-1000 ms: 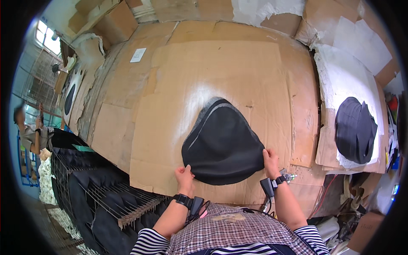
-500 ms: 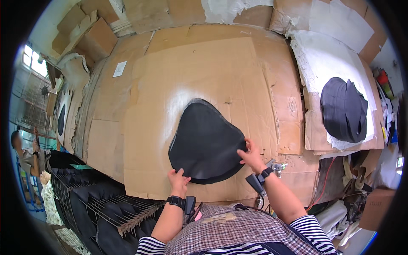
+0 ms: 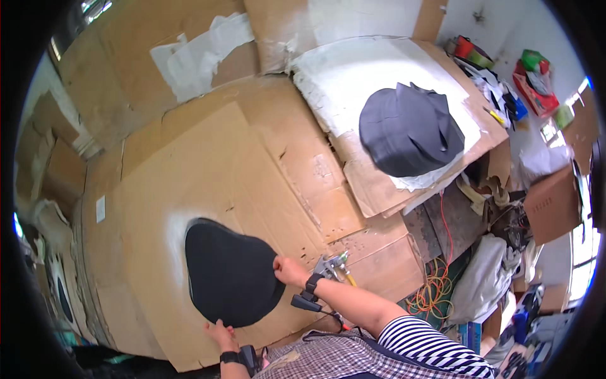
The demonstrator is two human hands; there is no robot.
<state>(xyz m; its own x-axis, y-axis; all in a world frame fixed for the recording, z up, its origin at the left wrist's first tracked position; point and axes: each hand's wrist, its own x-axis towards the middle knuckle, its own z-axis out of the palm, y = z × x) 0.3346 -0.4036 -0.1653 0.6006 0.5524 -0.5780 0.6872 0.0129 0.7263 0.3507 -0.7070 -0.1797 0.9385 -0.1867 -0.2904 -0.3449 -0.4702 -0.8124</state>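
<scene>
Cardboard-covered table [image 3: 208, 164] fills most of the view, sheets overlapping and torn, a white spray haze around the work spot. Black rounded pad [image 3: 230, 271], seat-cover shape, lies flat on the cardboard at about 7 o'clock from picture centre, near the table's front edge. Right hand [image 3: 289, 271] sits at the pad's 3 o'clock edge, fingers curled onto the rim; can't tell whether the grip pinches the edge or only presses it. Left hand [image 3: 219, 332] is at the pad's 6 o'clock edge, fingertips touching the rim, grip flat-looking but half hidden by the wrist, so open or closed is unclear. Both wrists carry dark strapped devices, cable trailing off the right one. Small metal tool [image 3: 334, 265] with yellow part lies just past the right wrist, partly blocked by it, kind not readable. Second dark pad [image 3: 410, 129] rests on a white sheet [image 3: 341, 82] at 1 o'clock, well apart. Orange cord [image 3: 432, 294] coils on the floor at 4 o'clock. Clutter at 2 o'clock too small to identify. Lower frame cuts off torso and left forearm.
</scene>
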